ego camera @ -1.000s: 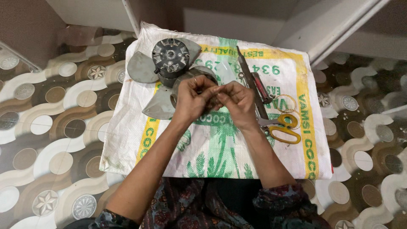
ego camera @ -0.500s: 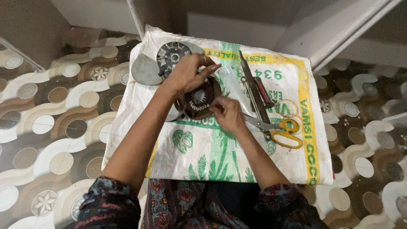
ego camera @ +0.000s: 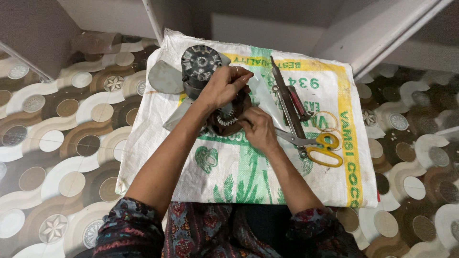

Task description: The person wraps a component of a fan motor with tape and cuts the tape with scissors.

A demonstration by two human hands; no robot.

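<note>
Stator (ego camera: 228, 118) lies at frame centre on the sack (ego camera: 306, 191), just below the fan motor (ego camera: 201, 67); judged heavy and rigid, its copper windings fragile (best held by the outer rim); left hand (ego camera: 224, 86) clasps its upper edge, right hand (ego camera: 258, 128) pinches its lower right rim; scissors (ego camera: 321, 149) lie right.

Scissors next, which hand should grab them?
Right, probably. The right hand rests at the near edge of the round wound coil, closest to the yellow-handled scissors. The left hand reaches across the coil's far side.
</note>
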